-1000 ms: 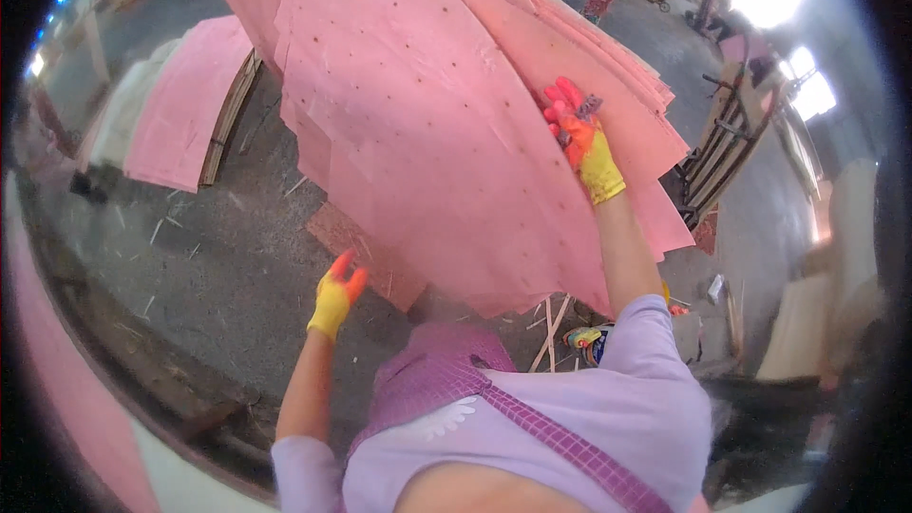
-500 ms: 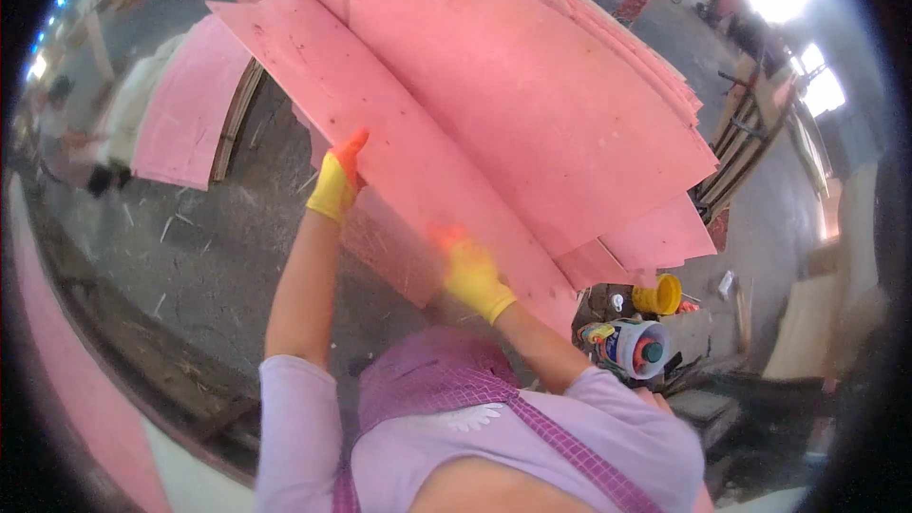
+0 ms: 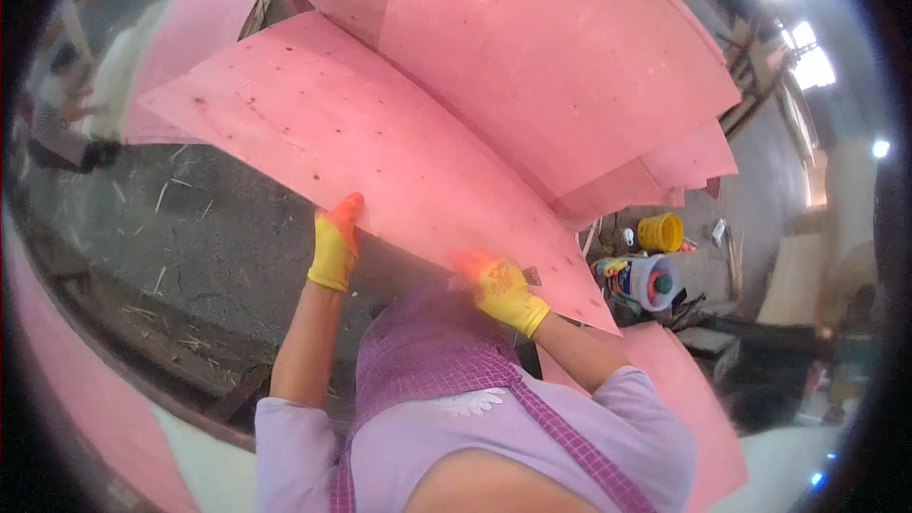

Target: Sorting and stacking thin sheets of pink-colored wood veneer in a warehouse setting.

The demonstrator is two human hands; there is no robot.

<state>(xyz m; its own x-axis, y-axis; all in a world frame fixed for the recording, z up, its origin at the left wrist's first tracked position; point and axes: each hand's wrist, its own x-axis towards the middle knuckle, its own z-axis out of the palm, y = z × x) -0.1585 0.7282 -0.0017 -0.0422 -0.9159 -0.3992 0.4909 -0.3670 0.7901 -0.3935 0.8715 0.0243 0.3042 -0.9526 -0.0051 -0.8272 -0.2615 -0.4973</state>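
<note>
A broad pink veneer sheet (image 3: 380, 171) with dark knot spots stretches across in front of me, its near edge held off the floor. My left hand (image 3: 335, 245), in a yellow glove with orange fingers, grips that edge, thumb on top and the other fingers hidden beneath. Further right, my right hand (image 3: 499, 287), gloved alike, is closed on the same edge near the sheet's right end; its fingertips are blurred. Behind the sheet rises a stack of similar pink sheets (image 3: 560, 66), their ends overlapping unevenly.
On the right stand a yellow bucket (image 3: 660, 233) and a white bucket (image 3: 642, 282) with things inside. More pink sheets lie beside me (image 3: 679, 399) and in a pile (image 3: 204, 47) at the far left. Another person (image 3: 62, 114) is at the left edge.
Both hands have drawn the veneer sheet's near edge toward me, away from the stack. It now lies flatter and shows more of its face. The right hand has shifted slightly right.
</note>
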